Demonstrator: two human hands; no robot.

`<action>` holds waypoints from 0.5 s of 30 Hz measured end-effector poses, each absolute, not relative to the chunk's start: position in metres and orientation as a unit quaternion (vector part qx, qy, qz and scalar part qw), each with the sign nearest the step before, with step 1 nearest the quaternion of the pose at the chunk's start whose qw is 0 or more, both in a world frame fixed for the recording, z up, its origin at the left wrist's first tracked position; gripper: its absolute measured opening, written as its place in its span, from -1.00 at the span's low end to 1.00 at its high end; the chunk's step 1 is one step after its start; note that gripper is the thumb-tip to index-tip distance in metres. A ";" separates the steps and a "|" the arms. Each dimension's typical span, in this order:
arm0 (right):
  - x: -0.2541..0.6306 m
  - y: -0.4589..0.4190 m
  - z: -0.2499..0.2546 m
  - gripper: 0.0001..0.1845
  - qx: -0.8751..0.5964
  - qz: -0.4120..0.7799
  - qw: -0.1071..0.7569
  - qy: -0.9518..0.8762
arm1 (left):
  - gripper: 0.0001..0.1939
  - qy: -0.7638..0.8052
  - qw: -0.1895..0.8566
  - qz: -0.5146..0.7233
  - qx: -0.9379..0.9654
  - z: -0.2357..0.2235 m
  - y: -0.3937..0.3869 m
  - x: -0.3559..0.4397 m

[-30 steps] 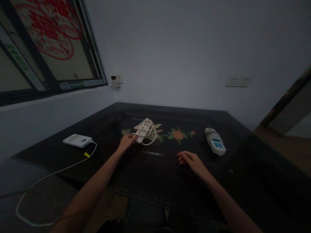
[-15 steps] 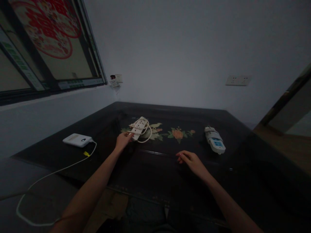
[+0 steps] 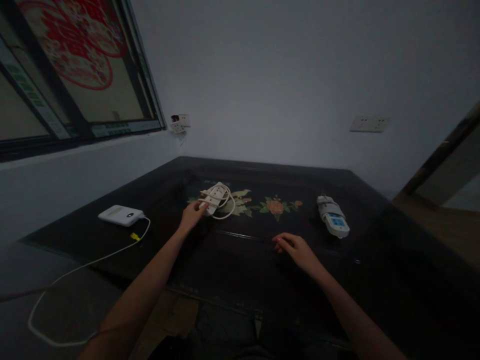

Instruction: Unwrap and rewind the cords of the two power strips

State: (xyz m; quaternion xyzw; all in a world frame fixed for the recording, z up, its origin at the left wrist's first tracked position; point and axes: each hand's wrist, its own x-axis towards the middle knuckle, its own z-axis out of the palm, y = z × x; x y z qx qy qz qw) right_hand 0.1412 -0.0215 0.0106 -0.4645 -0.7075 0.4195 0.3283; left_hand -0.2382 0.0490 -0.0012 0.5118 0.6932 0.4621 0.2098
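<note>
A white power strip (image 3: 216, 196), its cord looped around it, lies slantwise on the dark table. My left hand (image 3: 193, 215) grips its near left end between thumb and fingers. To the right, my right hand (image 3: 298, 251) is over the front half of the table with loosely bent fingers and nothing in it. Beyond that hand, on the right side, lies a second white power strip (image 3: 332, 217) with a blue label and a grey cord wrapped about its upper half.
At the left of the table (image 3: 240, 265) lies a white power bank (image 3: 120, 215), and its white cable (image 3: 101, 259) runs off the edge. Wall sockets (image 3: 369, 123) are at the back right. A window (image 3: 108, 90) with red paper decorations is at the left.
The whole view has shifted very slightly. My left thumb now shows over the end of the power strip. My right hand keeps its place and shape.
</note>
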 end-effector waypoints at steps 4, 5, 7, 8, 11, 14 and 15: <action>0.141 -0.023 0.011 -0.66 -0.467 0.415 0.327 -0.709 | -0.55 0.686 0.206 0.452 0.532 -0.001 0.048 -0.237; 0.141 -0.023 0.011 -0.66 -0.466 0.415 0.328 -0.709 | -0.55 0.685 0.205 0.447 0.537 -0.001 0.047 -0.237; 0.141 -0.023 0.010 -0.67 -0.464 0.415 0.329 -0.710 | -0.55 0.685 0.202 0.435 0.547 -0.001 0.046 -0.237; 0.141 -0.023 0.010 -0.68 -0.463 0.415 0.329 -0.711 | -0.55 0.686 0.200 0.429 0.553 -0.001 0.046 -0.238; 0.143 -0.023 0.011 -0.69 -0.468 0.410 0.331 -0.710 | -0.54 0.696 0.185 0.409 0.561 -0.001 0.043 -0.240; 0.146 -0.023 0.015 -0.70 -0.474 0.392 0.347 -0.708 | -0.53 0.721 0.151 0.393 0.550 0.000 0.039 -0.244; 0.148 -0.022 0.018 -0.70 -0.475 0.386 0.354 -0.707 | -0.53 0.730 0.137 0.391 0.543 0.001 0.037 -0.245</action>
